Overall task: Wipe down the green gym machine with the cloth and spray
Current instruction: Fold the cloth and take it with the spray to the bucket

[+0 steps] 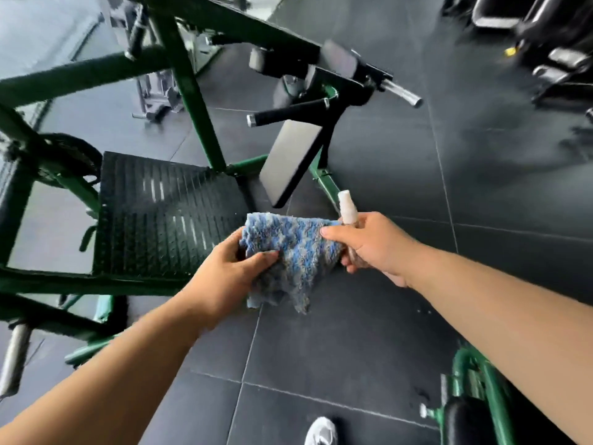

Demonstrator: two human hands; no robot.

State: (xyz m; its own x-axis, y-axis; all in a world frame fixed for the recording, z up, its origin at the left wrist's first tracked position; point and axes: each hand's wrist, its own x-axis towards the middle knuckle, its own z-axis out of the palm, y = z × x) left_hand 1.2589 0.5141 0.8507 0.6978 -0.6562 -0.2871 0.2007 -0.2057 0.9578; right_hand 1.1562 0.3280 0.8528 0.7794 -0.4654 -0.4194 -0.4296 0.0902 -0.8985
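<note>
A blue and grey cloth [288,252] hangs between both hands above the dark floor. My left hand [229,277] grips its left edge. My right hand [373,245] pinches its right corner with the thumb and also holds a small white spray bottle [348,208], nozzle pointing up. The green gym machine [189,88] stands ahead and to the left, with a ridged black footplate [167,213], a grey pad [292,160] and black-gripped handles [288,112]. The hands are just in front of the footplate's right corner.
Dark rubber floor tiles [321,354] lie below. Another green frame with a black pad [471,403] sits at the lower right. My grey shoe [322,431] shows at the bottom edge. Black machines [545,43] stand at the upper right. A chrome bar [14,358] juts out at lower left.
</note>
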